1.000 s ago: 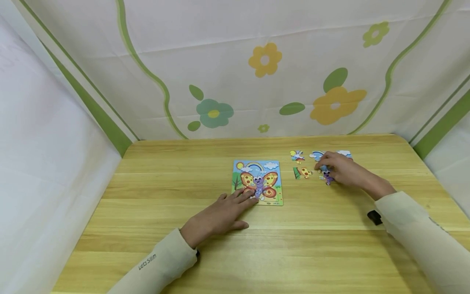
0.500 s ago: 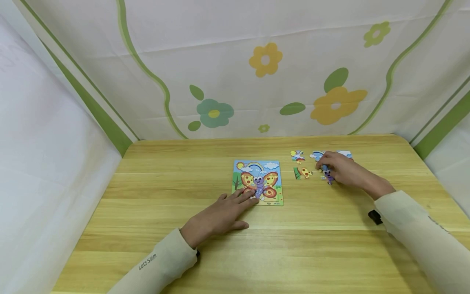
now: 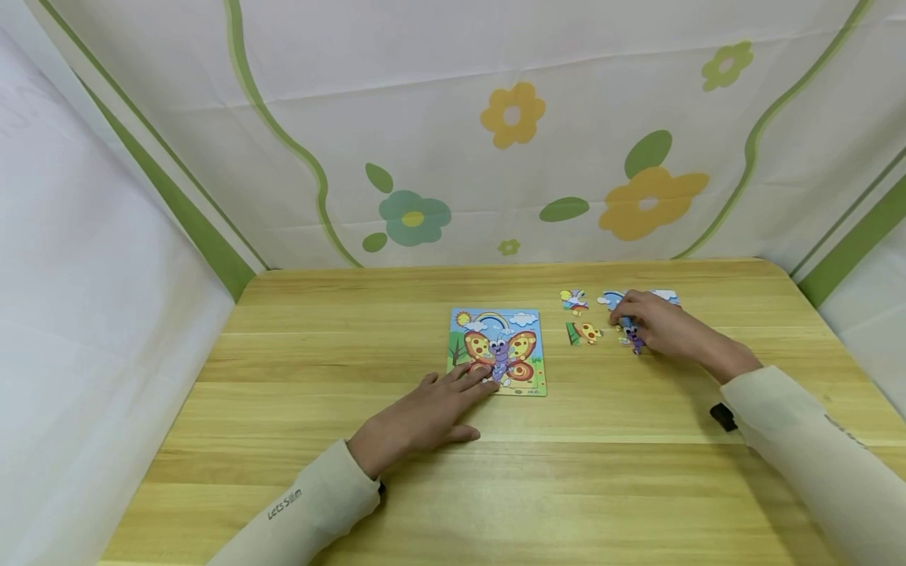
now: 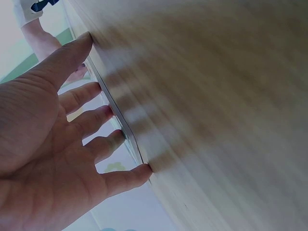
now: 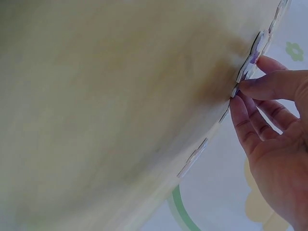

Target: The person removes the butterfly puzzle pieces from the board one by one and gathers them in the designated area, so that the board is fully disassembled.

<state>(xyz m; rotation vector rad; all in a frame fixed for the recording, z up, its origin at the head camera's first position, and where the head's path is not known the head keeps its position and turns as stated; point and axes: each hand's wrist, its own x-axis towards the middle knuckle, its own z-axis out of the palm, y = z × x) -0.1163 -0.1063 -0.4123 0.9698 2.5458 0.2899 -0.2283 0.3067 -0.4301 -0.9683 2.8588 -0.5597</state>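
Note:
My left hand [image 3: 435, 409] lies with spread fingers on the near left part of a square butterfly puzzle board [image 3: 522, 324]. In the left wrist view that left hand [image 4: 57, 139] has its fingertips at the board's edge and on the table. Over to the right, my right hand [image 3: 665, 326] is bent over a purple puzzle piece [image 3: 634, 339], thumb and fingers closed at its edge. The right wrist view has the thumb of the right hand [image 5: 276, 110] against this piece, which lies flat or nearly so. Part of it is hidden under the fingers.
Left of the right hand lie a sun piece [image 3: 574, 302] and a yellow wing piece [image 3: 584, 333]. Behind it are a rainbow piece [image 3: 609, 299] and a cloud piece [image 3: 665, 296]. A flowered white curtain [image 3: 453, 157] stands behind the wooden table [image 3: 318, 338].
The purple puzzle piece has shifted slightly right and away under my right hand's fingers. My left hand has stayed on the board.

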